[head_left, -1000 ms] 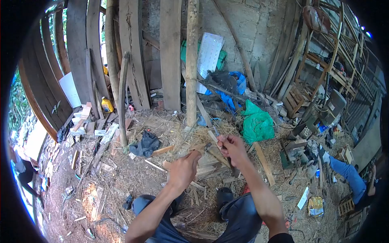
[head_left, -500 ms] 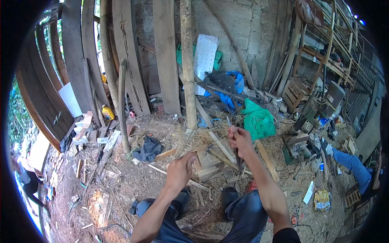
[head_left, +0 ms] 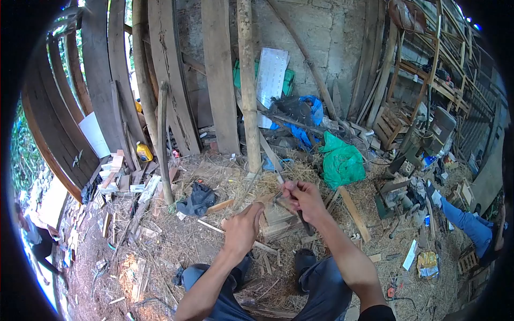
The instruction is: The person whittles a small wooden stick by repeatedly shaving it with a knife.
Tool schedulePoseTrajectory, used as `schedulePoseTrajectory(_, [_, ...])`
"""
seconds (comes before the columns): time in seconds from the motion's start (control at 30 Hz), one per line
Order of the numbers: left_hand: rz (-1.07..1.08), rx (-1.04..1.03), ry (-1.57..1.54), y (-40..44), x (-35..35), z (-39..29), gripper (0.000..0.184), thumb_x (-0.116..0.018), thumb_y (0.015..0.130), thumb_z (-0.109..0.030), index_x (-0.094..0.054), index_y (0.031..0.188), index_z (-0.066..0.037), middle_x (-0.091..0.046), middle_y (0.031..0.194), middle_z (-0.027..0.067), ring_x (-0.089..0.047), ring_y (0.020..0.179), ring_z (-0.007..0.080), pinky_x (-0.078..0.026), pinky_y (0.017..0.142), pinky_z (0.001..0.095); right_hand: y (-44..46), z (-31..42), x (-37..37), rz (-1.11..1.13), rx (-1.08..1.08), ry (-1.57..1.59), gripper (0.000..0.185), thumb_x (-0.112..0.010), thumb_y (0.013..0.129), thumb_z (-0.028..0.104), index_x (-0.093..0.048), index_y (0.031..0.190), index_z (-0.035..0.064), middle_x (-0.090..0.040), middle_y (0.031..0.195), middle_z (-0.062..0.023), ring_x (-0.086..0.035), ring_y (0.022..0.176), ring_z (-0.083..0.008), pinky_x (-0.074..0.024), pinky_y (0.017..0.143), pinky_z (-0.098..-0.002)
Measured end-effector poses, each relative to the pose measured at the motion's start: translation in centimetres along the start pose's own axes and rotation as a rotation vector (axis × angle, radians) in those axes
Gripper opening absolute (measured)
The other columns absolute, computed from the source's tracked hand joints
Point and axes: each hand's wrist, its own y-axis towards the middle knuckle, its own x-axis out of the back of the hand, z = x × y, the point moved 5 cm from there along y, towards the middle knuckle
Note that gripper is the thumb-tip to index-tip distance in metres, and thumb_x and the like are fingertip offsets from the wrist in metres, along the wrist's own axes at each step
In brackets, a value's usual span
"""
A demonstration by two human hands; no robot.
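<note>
My right hand (head_left: 305, 200) is closed round the middle of a slim knife-like tool (head_left: 307, 227). Its pale narrow end points up and left past my fingers; the dark end hangs below my palm. My left hand (head_left: 243, 227) is curled shut to the left of it, the thumb pressed against the fingers. Anything in that grip is hidden from view. The hands are a short way apart, above several wood pieces (head_left: 278, 230) on the ground between my feet.
A wooden post (head_left: 249, 107) rises ahead, with a green sack (head_left: 341, 160) to its right and a black plastic bag (head_left: 196, 199) to its left. Wood scraps and straw cover the ground. A person's leg (head_left: 466, 219) shows at right; another person (head_left: 40, 235) is at far left.
My right hand has moved left and slightly down with the tool, closer to my left hand. The tool now leans further to the left. My left hand has shifted slightly right.
</note>
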Motion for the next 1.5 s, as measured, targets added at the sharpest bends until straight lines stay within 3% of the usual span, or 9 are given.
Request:
schedulePoseTrajectory(0.27, [0.039,0.047,-0.029,-0.1,-0.2,-0.4,0.01,-0.055,0.09,-0.012,-0.059,0.096,-0.006,-0.061,0.076,0.0226,-0.06,0.07,0.0409,-0.047,0.058,0.0452,-0.1,0.0,-0.3,-0.03,0.031,-0.067,0.019,-0.061,0.091,0.018,-0.06,0.087,-0.0003,-0.054,0.066,0.0007,-0.038,0.047,-0.0044,-0.0272,0.042,-0.0214])
schedulePoseTrajectory(0.33, [0.048,0.091,-0.048,-0.1,-0.4,0.2,0.008,-0.055,0.09,-0.011,-0.059,0.095,-0.005,-0.061,0.073,0.0229,-0.06,0.071,0.0414,-0.046,0.058,0.0454,-0.9,-1.3,-2.3,0.08,0.036,-0.38,0.02,-0.06,0.092,0.021,-0.06,0.089,0.0013,-0.055,0.068,0.0019,-0.038,0.049,-0.0029,-0.0276,0.044,-0.0186])
schedulePoseTrajectory(0.4, [0.033,0.097,-0.084,0.0,-0.3,0.7,0.008,-0.055,0.09,-0.01,-0.059,0.095,-0.005,-0.06,0.073,0.0231,-0.06,0.071,0.0416,-0.046,0.058,0.0454,-0.6,-1.5,-3.1,0.158,0.008,-0.177,0.02,-0.057,0.094,0.02,-0.06,0.092,0.001,-0.054,0.068,0.0022,-0.037,0.049,-0.003,-0.027,0.043,-0.0184])
schedulePoseTrajectory(0.47, [0.044,0.11,-0.117,-0.4,0.0,1.0,0.008,-0.055,0.09,-0.009,-0.059,0.095,-0.005,-0.06,0.072,0.0234,-0.06,0.071,0.0418,-0.046,0.058,0.0454,1.0,0.4,0.1,-0.115,0.084,-0.103,0.02,-0.054,0.095,0.018,-0.06,0.089,0.0002,-0.054,0.068,0.0019,-0.038,0.049,-0.004,-0.0285,0.043,-0.0211])
schedulePoseTrajectory(0.5, [0.068,0.133,-0.108,-0.3,0.0,1.0,0.008,-0.055,0.09,-0.008,-0.059,0.095,-0.005,-0.06,0.073,0.0236,-0.06,0.071,0.0419,-0.046,0.059,0.0451,1.3,0.9,0.4,-0.023,0.122,-0.063,0.02,-0.054,0.095,0.019,-0.06,0.09,0.0004,-0.054,0.068,0.0021,-0.038,0.049,-0.0039,-0.0278,0.043,-0.0208])
schedulePoseTrajectory(0.87, [0.07,0.104,-0.161,-0.2,-0.6,1.1,0.009,-0.054,0.091,-0.012,-0.057,0.096,-0.005,-0.06,0.07,0.0246,-0.059,0.067,0.0436,-0.045,0.057,0.0483,0.6,0.0,0.3,-0.066,0.024,-0.055,0.019,-0.056,0.094,0.018,-0.061,0.086,0.0019,-0.055,0.068,0.0005,-0.037,0.046,-0.0046,-0.0267,0.041,-0.0212])
schedulePoseTrajectory(1.13, [0.099,0.133,-0.153,-0.3,-0.7,1.4,0.009,-0.054,0.09,-0.007,-0.061,0.095,-0.003,-0.061,0.072,0.021,-0.061,0.069,0.0406,-0.047,0.059,0.0419,1.2,-0.2,1.7,-0.081,0.043,-0.086,0.02,-0.058,0.092,0.021,-0.059,0.084,0.0034,-0.052,0.066,0.0023,-0.037,0.047,-0.0047,-0.0269,0.041,-0.0222])
schedulePoseTrajectory(1.33, [0.102,0.178,-0.161,-0.8,0.0,2.6,0.009,-0.053,0.09,-0.006,-0.06,0.094,-0.001,-0.062,0.077,0.0195,-0.062,0.071,0.0394,-0.047,0.061,0.041,3.3,1.7,10.1,-0.266,0.142,0.103,0.018,-0.059,0.092,0.022,-0.059,0.09,0.0042,-0.053,0.069,0.0031,-0.037,0.047,-0.0041,-0.027,0.041,-0.0199])
schedulePoseTrajectory(1.5, [0.124,0.212,-0.171,-0.2,-0.4,2.7,0.009,-0.053,0.09,-0.006,-0.059,0.094,-0.002,-0.061,0.078,0.0193,-0.061,0.07,0.0365,-0.046,0.062,0.0384,-0.1,1.8,3.1,-0.156,0.152,0.043,0.021,-0.058,0.093,0.022,-0.061,0.099,0.0018,-0.053,0.07,0.0014,-0.037,0.049,-0.0044,-0.0273,0.042,-0.0195])
